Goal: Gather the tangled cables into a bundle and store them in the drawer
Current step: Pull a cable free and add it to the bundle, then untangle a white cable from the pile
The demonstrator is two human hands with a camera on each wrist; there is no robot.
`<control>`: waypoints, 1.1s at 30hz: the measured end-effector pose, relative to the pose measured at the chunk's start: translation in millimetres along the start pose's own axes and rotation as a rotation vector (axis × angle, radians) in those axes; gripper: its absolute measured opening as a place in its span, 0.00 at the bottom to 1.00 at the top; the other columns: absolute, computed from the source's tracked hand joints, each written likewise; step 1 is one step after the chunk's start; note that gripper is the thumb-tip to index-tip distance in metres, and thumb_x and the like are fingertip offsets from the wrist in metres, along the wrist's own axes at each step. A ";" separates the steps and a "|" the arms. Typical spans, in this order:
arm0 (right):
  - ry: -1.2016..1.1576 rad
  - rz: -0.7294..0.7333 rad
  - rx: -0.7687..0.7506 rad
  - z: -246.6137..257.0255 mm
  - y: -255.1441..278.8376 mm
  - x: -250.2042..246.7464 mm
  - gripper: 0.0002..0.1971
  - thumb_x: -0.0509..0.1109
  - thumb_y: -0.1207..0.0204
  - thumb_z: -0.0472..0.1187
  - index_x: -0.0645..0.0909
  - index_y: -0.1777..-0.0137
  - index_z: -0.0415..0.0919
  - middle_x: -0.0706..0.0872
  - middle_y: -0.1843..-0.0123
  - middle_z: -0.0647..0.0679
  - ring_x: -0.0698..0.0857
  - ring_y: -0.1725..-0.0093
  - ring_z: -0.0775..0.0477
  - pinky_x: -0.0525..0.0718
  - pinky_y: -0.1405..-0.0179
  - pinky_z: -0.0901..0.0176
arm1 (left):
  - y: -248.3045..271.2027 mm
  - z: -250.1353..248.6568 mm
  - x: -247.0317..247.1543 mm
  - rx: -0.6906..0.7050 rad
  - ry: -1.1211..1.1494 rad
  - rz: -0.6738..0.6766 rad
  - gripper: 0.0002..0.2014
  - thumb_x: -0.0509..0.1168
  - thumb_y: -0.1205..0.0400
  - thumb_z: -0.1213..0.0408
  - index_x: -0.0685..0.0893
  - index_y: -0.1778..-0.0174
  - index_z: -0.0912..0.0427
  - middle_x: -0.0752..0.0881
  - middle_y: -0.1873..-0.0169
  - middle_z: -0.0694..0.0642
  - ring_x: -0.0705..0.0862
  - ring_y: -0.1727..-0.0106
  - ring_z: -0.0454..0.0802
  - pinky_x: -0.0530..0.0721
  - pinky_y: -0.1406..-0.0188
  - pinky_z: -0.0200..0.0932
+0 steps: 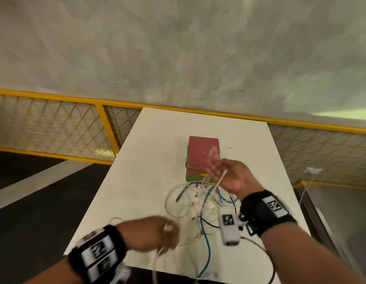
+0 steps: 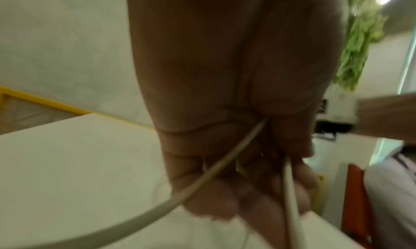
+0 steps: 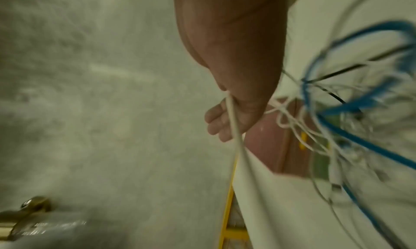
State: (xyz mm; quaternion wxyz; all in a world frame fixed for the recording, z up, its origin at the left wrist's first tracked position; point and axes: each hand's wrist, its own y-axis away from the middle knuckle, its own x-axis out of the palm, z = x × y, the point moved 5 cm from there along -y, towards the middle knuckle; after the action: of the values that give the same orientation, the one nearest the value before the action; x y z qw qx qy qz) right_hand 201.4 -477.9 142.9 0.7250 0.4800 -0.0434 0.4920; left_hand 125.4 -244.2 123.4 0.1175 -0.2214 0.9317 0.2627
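A tangle of white, blue and black cables (image 1: 202, 199) lies on the white table (image 1: 147, 160), just in front of a small drawer box (image 1: 202, 152) with a red top and orange and green fronts. My right hand (image 1: 225, 173) is raised over the tangle beside the box, and a thin white cable (image 3: 235, 133) runs pinched between its thumb and fingers (image 3: 216, 122). Loops of the blue cable (image 3: 351, 133) hang below it. Nearer the front edge, my left hand (image 1: 155, 232) grips another stretch of white cable (image 2: 202, 174) in curled fingers (image 2: 225, 199). The drawers look closed.
A yellow mesh railing (image 1: 55, 128) runs behind the table against a grey wall. A wall socket (image 1: 313, 171) with a plugged lead sits low at the right. Cables trail over the table's near edge (image 1: 198, 277). Another person (image 2: 394, 190) and an orange chair (image 2: 358, 199) are off to one side.
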 end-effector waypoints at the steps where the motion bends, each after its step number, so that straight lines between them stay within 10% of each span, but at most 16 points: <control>1: -0.026 -0.015 -0.026 13.4 -3.0 -3.6 0.12 0.54 0.13 0.35 0.78 0.53 0.36 0.93 0.63 0.38 0.94 0.64 0.39 0.89 0.60 0.44 | 16.9 17.6 7.0 -0.065 -0.100 0.074 0.10 0.62 0.21 0.64 0.85 0.64 0.48 0.86 0.68 0.48 0.83 0.65 0.41 0.84 0.54 0.46; 3: 0.021 -0.015 -0.053 31.4 -7.7 -8.0 0.11 0.54 0.13 0.35 0.77 0.54 0.39 0.92 0.65 0.41 0.94 0.65 0.42 0.92 0.65 0.46 | 41.6 44.5 11.7 -0.132 -0.104 0.083 0.09 0.62 0.20 0.60 0.85 0.63 0.48 0.86 0.65 0.48 0.85 0.62 0.41 0.85 0.49 0.48; 7: 0.274 0.025 -0.061 17.7 -2.4 -5.1 0.08 0.58 0.15 0.39 0.79 0.50 0.40 0.89 0.60 0.43 0.90 0.55 0.42 0.82 0.40 0.41 | 53.5 62.3 -9.0 -0.121 0.051 -0.160 0.10 0.62 0.14 0.65 0.82 0.62 0.59 0.84 0.66 0.49 0.82 0.63 0.43 0.78 0.65 0.30; 12: 0.198 -0.087 -0.077 0.7 -9.5 -50.6 0.05 0.62 0.17 0.40 0.79 0.49 0.42 0.87 0.55 0.42 0.87 0.54 0.40 0.82 0.48 0.43 | 56.0 95.7 -10.0 -0.235 -0.073 -0.097 0.09 0.65 0.19 0.47 0.86 0.58 0.44 0.86 0.58 0.41 0.85 0.55 0.39 0.84 0.44 0.44; 16: 0.296 -0.227 -0.190 2.0 -12.2 -88.7 0.04 0.64 0.18 0.39 0.79 0.50 0.40 0.85 0.60 0.43 0.85 0.59 0.41 0.81 0.60 0.51 | 57.9 110.4 -12.8 -0.279 -0.063 -0.312 0.10 0.62 0.16 0.46 0.84 0.42 0.40 0.86 0.43 0.35 0.82 0.41 0.30 0.76 0.42 0.25; 21: 0.988 -0.235 -0.483 -0.8 -16.8 -81.1 0.07 0.66 0.22 0.35 0.85 0.57 0.38 0.85 0.65 0.44 0.81 0.66 0.46 0.75 0.68 0.58 | 49.6 80.5 -25.5 -0.048 0.144 -0.614 0.12 0.62 0.13 0.58 0.88 0.43 0.39 0.86 0.42 0.35 0.82 0.35 0.33 0.75 0.37 0.25; 26: 1.946 -0.161 -0.746 -35.9 -54.7 -49.1 0.14 0.67 0.27 0.34 0.89 0.47 0.49 0.88 0.45 0.47 0.86 0.48 0.39 0.83 0.52 0.51 | 31.4 25.0 -35.0 0.131 0.293 -0.722 0.13 0.60 0.12 0.63 0.91 0.46 0.49 0.90 0.50 0.47 0.87 0.44 0.43 0.80 0.45 0.30; 29: 2.271 -0.136 -0.776 -54.6 -70.2 -42.0 0.18 0.80 0.46 0.33 0.91 0.58 0.54 0.90 0.57 0.50 0.87 0.58 0.36 0.84 0.64 0.44 | 21.5 -2.4 -37.6 0.223 0.309 -0.744 0.13 0.61 0.16 0.58 0.91 0.46 0.56 0.91 0.53 0.47 0.88 0.46 0.47 0.82 0.46 0.32; 33: 2.453 -0.221 -0.673 -64.3 -82.5 -51.8 0.15 0.73 0.38 0.35 0.88 0.53 0.51 0.92 0.56 0.49 0.87 0.53 0.37 0.79 0.48 0.35 | 10.4 -23.9 -41.3 0.246 0.369 -0.707 0.18 0.57 0.17 0.55 0.91 0.46 0.58 0.92 0.51 0.52 0.89 0.46 0.46 0.81 0.48 0.31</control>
State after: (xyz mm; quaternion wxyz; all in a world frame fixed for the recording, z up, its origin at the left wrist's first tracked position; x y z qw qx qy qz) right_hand 210.8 -469.7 26.8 0.4120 -0.4925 0.5698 0.5129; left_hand 154.0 -234.8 161.7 0.0573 -0.5554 0.8282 0.0488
